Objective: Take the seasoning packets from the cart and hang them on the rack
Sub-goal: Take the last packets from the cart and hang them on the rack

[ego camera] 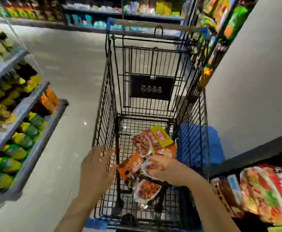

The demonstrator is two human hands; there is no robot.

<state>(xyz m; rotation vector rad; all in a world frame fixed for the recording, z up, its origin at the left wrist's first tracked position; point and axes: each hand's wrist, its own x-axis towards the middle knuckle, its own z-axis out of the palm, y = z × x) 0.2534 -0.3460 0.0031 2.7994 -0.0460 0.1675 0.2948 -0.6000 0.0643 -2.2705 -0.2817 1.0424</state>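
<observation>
Right hand (pixel 160 166) is down inside the cart (pixel 103 104), fingers curled around a bunch of packets (pixel 147 144). Left hand (pixel 95 168) is flat and relaxed at the cart's left wall, holding nothing. More packets (pixel 147 191) lie on the cart floor.

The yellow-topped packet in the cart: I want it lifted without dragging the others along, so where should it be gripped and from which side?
Probably pinch the yellow-topped packet by its yellow end, coming from above. That end lies uppermost on the pile and bare; its lower end is overlapped by other packets near the right hand. The cart walls block a sideways approach.
</observation>
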